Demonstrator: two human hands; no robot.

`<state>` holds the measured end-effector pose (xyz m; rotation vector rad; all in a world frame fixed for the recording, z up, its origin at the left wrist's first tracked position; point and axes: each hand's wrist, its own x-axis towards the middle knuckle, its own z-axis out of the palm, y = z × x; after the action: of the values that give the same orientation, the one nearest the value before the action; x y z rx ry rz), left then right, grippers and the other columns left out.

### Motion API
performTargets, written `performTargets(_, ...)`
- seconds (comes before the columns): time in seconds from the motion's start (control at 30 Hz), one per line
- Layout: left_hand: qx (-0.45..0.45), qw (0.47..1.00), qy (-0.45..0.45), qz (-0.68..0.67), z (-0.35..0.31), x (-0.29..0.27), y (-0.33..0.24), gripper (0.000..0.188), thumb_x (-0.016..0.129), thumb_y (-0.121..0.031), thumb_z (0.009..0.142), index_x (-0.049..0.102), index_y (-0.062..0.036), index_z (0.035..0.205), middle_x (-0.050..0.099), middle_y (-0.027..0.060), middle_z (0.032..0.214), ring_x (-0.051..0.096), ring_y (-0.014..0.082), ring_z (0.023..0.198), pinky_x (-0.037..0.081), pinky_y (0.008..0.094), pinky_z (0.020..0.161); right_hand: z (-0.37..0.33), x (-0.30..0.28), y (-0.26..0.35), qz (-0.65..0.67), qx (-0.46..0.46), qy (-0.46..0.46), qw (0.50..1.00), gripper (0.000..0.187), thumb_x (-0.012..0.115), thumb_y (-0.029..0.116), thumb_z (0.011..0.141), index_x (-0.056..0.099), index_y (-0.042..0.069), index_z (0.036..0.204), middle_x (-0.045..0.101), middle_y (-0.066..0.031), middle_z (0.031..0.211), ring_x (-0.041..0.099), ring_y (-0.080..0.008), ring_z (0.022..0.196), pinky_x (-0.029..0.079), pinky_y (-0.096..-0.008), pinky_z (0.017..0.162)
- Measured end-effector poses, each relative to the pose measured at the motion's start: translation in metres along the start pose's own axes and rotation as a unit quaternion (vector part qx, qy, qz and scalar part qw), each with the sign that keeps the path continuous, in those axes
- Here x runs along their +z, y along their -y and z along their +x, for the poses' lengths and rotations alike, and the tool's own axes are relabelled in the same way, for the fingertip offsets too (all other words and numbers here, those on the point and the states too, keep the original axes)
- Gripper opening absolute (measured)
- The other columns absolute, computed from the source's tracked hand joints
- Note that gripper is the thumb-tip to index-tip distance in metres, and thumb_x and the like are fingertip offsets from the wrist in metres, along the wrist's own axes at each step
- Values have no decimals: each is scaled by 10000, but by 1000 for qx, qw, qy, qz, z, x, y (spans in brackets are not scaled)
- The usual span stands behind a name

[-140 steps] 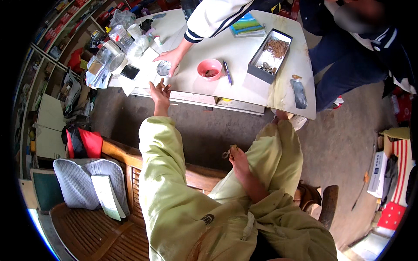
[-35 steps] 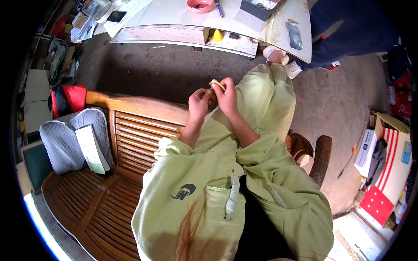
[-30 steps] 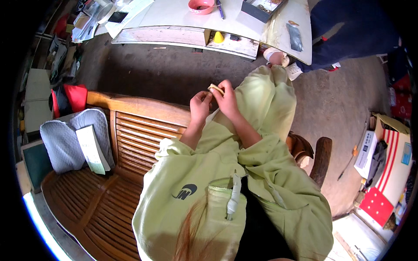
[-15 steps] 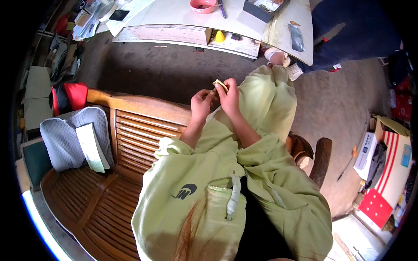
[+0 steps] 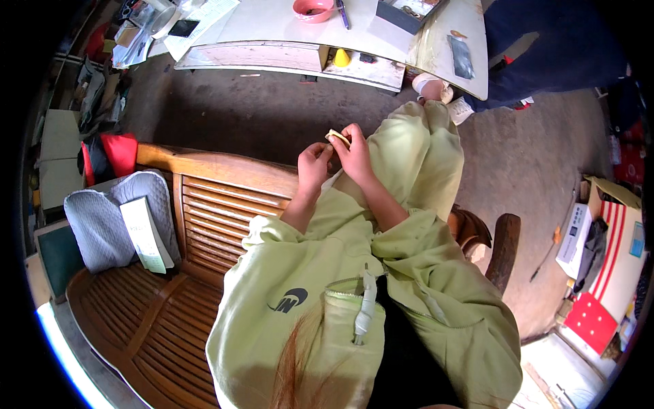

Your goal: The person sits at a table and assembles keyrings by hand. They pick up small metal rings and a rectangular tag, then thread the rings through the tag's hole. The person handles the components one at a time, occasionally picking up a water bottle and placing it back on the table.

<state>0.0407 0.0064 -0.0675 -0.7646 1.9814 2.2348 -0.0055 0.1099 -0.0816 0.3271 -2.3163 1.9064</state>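
My right hand [image 5: 355, 157] pinches a small pale-yellow strip [image 5: 338, 136] between thumb and fingers, above my lap. It looks thin and folded or bent; its exact kind is too small to make out. Close beside it on the left, my left hand [image 5: 314, 167] has its fingertips pressed together near the strip's lower end. Whether the left fingers grip the strip or some tiny thing is hidden. Both forearms come out of pushed-up light-green sleeves.
Wooden slatted bench [image 5: 235, 204] on the left, with a grey cushion [image 5: 102, 218] and a paper booklet [image 5: 142, 228]. Ahead stands a white table [image 5: 272, 27] bearing a pink bowl [image 5: 313, 9], a pen [image 5: 342, 15] and a grey box [image 5: 398, 15]. Cartons [image 5: 610, 252] stand at the right.
The strip and my right fingertips have shifted slightly left and down, and the strip's tilt has changed. My left hand has barely moved.
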Motion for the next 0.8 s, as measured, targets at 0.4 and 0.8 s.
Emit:
performTargets(0.4, -49, 995, 66, -55, 3, 5, 1, 122, 548, -151, 880, 596, -60, 815, 607, 3, 717, 467, 39, 571, 366, 182, 522, 5, -2, -28, 152, 133, -64, 977, 251, 648, 201, 828, 488, 9, 854, 548, -35, 780, 496, -92, 703, 429, -252, 621)
performTargets(0.8, -77, 991, 85, -70, 6, 4, 9, 141, 533, -165, 888, 586, -55, 818, 598, 2, 703, 477, 49, 572, 388, 192, 526, 4, -3, -27, 148, 150, -46, 976, 240, 650, 193, 827, 493, 11, 841, 536, -16, 754, 483, -75, 674, 414, -234, 593)
